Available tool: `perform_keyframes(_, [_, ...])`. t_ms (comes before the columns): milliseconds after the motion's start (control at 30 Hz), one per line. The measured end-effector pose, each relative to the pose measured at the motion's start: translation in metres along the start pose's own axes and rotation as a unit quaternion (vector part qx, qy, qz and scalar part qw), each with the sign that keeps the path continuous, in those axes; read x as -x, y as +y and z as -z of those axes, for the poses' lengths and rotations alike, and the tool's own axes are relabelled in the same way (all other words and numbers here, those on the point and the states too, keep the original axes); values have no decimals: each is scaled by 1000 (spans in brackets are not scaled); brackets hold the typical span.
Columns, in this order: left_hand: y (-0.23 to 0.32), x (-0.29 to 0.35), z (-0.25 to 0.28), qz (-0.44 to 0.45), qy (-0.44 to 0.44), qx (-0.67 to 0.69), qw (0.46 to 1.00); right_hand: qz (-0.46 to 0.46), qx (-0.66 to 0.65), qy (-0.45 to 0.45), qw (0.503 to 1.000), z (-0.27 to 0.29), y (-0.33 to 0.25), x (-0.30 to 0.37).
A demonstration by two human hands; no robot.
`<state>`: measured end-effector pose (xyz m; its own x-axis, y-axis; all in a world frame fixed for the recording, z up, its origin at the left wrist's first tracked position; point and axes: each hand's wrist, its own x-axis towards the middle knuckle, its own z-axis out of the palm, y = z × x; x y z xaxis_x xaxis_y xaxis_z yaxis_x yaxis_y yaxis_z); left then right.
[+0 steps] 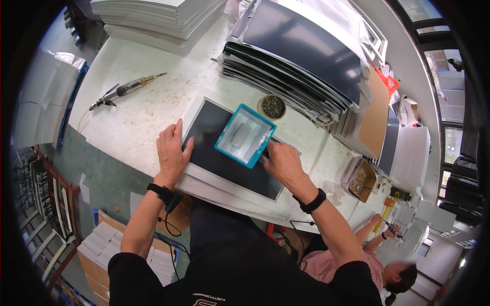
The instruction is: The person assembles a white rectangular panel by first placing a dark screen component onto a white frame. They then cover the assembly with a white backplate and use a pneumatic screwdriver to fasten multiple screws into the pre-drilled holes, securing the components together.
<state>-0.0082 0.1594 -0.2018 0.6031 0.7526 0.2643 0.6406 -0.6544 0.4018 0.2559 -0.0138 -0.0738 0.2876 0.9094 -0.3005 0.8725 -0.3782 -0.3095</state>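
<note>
A dark rectangular panel point(214, 157) with a pale border lies before me on a white board at the table's near edge. My left hand point(172, 152) rests at the panel's left edge, fingers extended and thumb apart, holding nothing. Over the panel, my right hand point(287, 162) grips the near right corner of a shallow teal-rimmed plastic box point(228, 127). The box is tilted, and a pale rectangle and white flecks show inside it. Its contents are otherwise unclear. Just beyond the box sits a round bowl point(272, 107) of small dark metal pieces, apparently screws.
A power screwdriver point(127, 88) lies at the left of the white table point(148, 66). Stacked dark panels point(301, 46) stand at the back, and stacked white boards point(158, 23) at the back left. To the right are an open carton point(361, 179) and a co-worker in a striped shirt point(326, 262).
</note>
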Motion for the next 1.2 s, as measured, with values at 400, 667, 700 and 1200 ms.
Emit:
perform_keyframes(400, [5, 1, 3, 17, -9, -3, 1000, -25, -32, 41, 998, -22, 27, 39])
perform_keyframes(667, [7, 3, 6, 21, 5, 3, 1000, -113, -43, 67, 990, -40, 104, 176])
perform_keyframes(700, [7, 3, 7, 20, 7, 0, 1000, -117, -38, 58, 991, -39, 101, 185])
perform_keyframes(1200, [-39, 14, 22, 89, -34, 345, 934, 20, 9, 23, 999, -41, -37, 38])
